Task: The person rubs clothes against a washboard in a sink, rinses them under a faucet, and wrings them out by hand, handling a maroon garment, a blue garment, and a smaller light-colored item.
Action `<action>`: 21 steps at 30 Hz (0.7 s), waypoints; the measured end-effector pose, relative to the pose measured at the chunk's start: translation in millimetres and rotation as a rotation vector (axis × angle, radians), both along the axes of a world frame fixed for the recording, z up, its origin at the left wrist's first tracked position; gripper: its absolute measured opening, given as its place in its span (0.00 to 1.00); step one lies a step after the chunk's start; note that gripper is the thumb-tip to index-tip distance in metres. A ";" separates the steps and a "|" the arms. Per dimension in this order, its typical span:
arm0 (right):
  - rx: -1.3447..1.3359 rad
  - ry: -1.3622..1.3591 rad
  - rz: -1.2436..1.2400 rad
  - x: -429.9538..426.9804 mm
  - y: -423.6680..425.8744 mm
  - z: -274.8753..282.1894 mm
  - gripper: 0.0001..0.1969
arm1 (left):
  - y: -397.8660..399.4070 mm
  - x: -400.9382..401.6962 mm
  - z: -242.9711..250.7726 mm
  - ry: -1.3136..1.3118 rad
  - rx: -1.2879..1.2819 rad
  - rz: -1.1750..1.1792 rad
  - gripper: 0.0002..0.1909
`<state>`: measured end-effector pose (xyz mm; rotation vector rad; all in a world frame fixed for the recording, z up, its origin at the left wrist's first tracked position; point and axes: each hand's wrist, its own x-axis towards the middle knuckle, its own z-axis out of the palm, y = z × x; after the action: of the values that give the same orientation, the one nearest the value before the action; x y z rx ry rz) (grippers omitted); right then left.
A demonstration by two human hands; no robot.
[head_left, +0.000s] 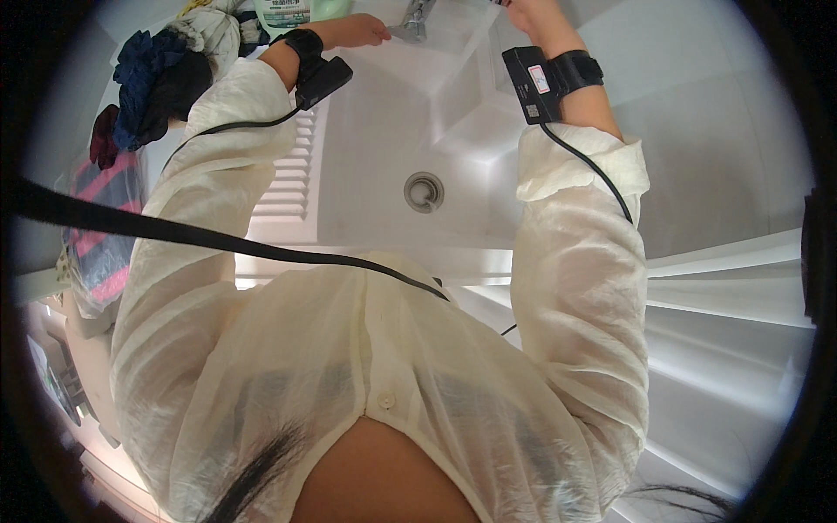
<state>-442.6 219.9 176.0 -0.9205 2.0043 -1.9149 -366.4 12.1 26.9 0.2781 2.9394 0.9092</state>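
Note:
My left hand (361, 31) reaches over the back left of a white sink (373, 124). Its fingertips are at the edge of a chrome faucet (413, 25); whether they grip it is unclear. At the top edge of the view my right hand (521, 14) is partly cut off, above the sink's right back corner. A small dark thing shows by its fingers, too little of it to name. In the sink's floor sits a round metal drain (424, 192), and a slatted washboard surface (291, 163) runs along the basin's left side.
A pile of dark and pale clothes (163, 78) lies left of the sink, beside a green detergent bottle (284, 13) bearing writing. Nearer me is a plastic-wrapped pink and dark package (104, 229). Grey tiled wall (706, 131) stands right; a black cable (196, 236) crosses before my body.

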 end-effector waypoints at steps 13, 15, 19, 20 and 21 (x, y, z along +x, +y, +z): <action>-0.218 -0.058 0.172 39.7 -51.1 -2.9 0.03 | -17.3 7.2 -10.4 -0.063 0.074 0.055 0.15; -0.245 -0.095 0.164 38.7 -53.0 -5.1 0.03 | -21.3 11.2 -11.3 -0.036 0.124 0.052 0.16; -0.236 -0.124 0.234 28.7 -51.5 -9.5 0.06 | -33.4 16.6 -4.9 -0.001 -0.045 -0.017 0.14; -0.233 -0.127 0.240 28.7 -51.1 -10.0 0.06 | -36.9 20.0 -5.6 0.011 -0.030 -0.013 0.14; -0.204 -0.118 0.231 27.4 -48.5 -10.2 0.06 | -38.6 21.3 -5.4 0.027 -0.017 -0.014 0.14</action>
<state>-415.3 171.3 165.7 -1.0115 1.5843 -2.0153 -345.0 -26.5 21.5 0.3121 2.9640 0.8845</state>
